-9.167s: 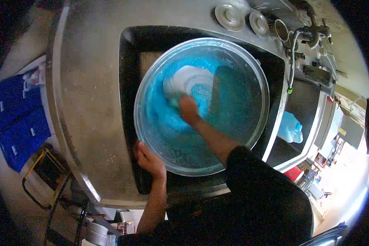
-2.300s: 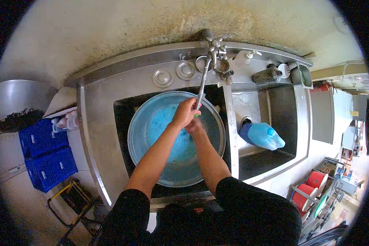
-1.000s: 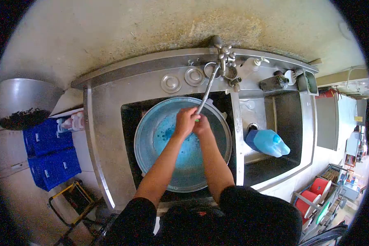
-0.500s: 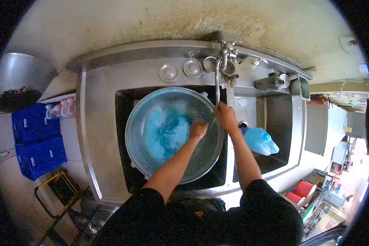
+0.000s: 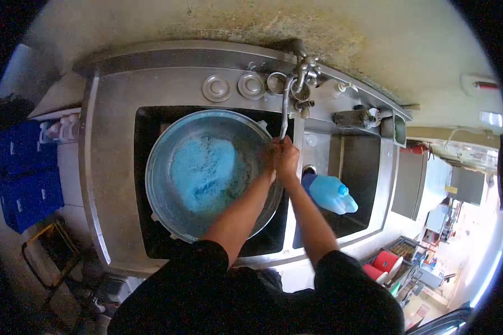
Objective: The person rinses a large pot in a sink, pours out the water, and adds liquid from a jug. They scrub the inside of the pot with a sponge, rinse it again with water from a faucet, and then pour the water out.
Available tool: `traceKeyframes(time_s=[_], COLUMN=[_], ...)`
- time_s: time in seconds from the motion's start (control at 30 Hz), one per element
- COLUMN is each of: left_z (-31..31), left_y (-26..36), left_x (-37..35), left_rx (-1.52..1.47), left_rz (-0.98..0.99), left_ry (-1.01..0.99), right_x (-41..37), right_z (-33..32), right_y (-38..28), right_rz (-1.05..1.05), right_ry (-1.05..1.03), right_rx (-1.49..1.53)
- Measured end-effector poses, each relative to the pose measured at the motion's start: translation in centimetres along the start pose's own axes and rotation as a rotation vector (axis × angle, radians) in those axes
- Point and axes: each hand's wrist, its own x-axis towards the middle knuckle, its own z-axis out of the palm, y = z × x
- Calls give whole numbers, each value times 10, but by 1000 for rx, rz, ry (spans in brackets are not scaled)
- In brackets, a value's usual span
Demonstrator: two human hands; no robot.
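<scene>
A large metal basin (image 5: 155,162) sits in the left sink, with blue, foamy liquid (image 5: 204,167) inside. At its right rim, just below the spout of the faucet (image 5: 285,109), my two hands are together. My right hand (image 5: 286,161) is closed, its fingers bent inward. My left hand (image 5: 270,160) presses close against it, partly hidden and slightly blurred. Whatever they hold between them is too small and covered to make out. To the right of my hands, a jug of light-blue liquid (image 5: 331,194) lies tilted in the right sink.
Two round metal lids (image 5: 217,88) and small metal cups (image 5: 276,83) line the back ledge. A white pump bottle (image 5: 331,89), a dark scrubber (image 5: 352,118) and a small metal container (image 5: 399,130) are at the back right. Blue crates (image 5: 31,173) stand left of the counter.
My left hand has moved from over the basin's middle to my right hand under the spout. The foam has spread over the blue liquid. The whole view has shifted slightly.
</scene>
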Motion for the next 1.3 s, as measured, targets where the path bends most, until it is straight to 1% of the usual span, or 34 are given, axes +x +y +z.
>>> traceKeyframes(time_s=[0.03,0.07,0.1,0.13,0.17,0.2,0.23,0.3,0.33,0.43,0.47,0.57,0.6,0.7,0.73,0.8,0.83,0.9,0.93,1.03,1.07,1.17,1.2,1.3], left_z=[-6,-17,-34,-57,-81,-94,-106,-123,-136,-181,-197,-238,-244,-265,-280,-303,-307,-306,-307,-312,-316,-334,-335,-335], left_y=[7,11,15,46,108,118,136,131,142,160,164,183,204,263,270,280,284,298,301,310,308,315,319,322], left_x=[22,38,45,37,15,14,9,11,6,-5,-5,-12,-23,-41,-34,-20,-18,-3,1,22,20,16,9,-11], left_rx=[-77,-147,-211,-38,138,116,95,-355,-409,-97,38,354,619,928,991,1119,1134,1130,1211,1487,1470,1398,1524,1688], left_rz=[59,118,178,116,52,0,-53,-120,-132,83,133,380,522,797,828,875,831,752,710,474,513,640,593,550], left_ry=[40,79,115,60,4,-6,-16,57,51,-17,17,63,143,195,196,189,63,-167,-208,-426,-471,-592,-584,-561], right_x=[-4,-3,-3,-4,-4,-2,-2,2,8,17,18,10,10,16,19,19,11,18,22,24,26,27,27,27], right_z=[10,27,39,52,65,77,88,106,122,132,138,153,158,150,146,149,148,141,141,139,137,139,133,124], right_y=[-6,-10,-14,-18,-22,-31,-40,-57,-55,-44,-41,-64,-80,-86,-83,-94,-100,-113,-119,-126,-125,-123,-123,-127], right_rz=[23,162,154,149,147,188,158,92,67,148,213,208,210,187,254,274,305,264,250,262,266,250,275,338], right_ry=[95,162,226,295,368,382,403,440,480,515,473,262,266,296,257,87,8,-21,-32,-91,-115,-89,-184,-247], right_rx=[61,150,226,305,387,521,551,605,817,955,1142,1095,1157,1155,1207,1258,1288,1184,1140,1027,985,931,876,890])
